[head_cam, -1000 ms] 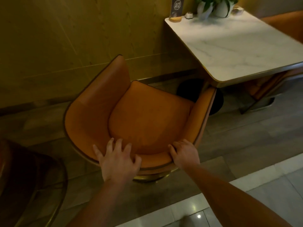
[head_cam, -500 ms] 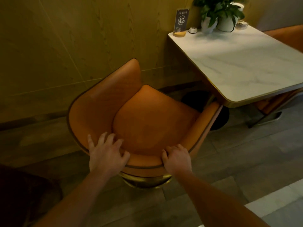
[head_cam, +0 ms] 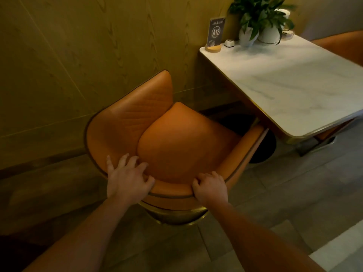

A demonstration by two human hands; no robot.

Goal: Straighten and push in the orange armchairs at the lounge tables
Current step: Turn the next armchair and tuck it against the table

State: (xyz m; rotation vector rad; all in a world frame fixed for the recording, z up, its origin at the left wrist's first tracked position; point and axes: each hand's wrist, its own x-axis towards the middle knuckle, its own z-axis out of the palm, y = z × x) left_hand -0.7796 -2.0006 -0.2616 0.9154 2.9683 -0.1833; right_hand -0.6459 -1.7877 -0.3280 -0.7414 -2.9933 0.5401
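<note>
Café/lounge seating area, commercial rather than domestic. Evidence: marble-top desk point(head_cam: 294, 91) w/ gold edge, set by wood-panel wall point(head_cam: 78, 55); stand-up number sign point(head_cam: 215, 33) reading "A12" on wooden base; small white call button point(head_cam: 229, 43) just beside it; potted plant point(head_cam: 261, 14) in white pot. Orange armchair point(head_cam: 176, 140) on gold base at near side, second armchair point(head_cam: 341, 46) in same orange opp. Grey plank-look floor point(head_cam: 275, 203), dim warm light.

The table point(head_cam: 294, 89) edge blocks the armchair point(head_cam: 176, 142) arm; floor point(head_cam: 294, 193) open rightward.
</note>
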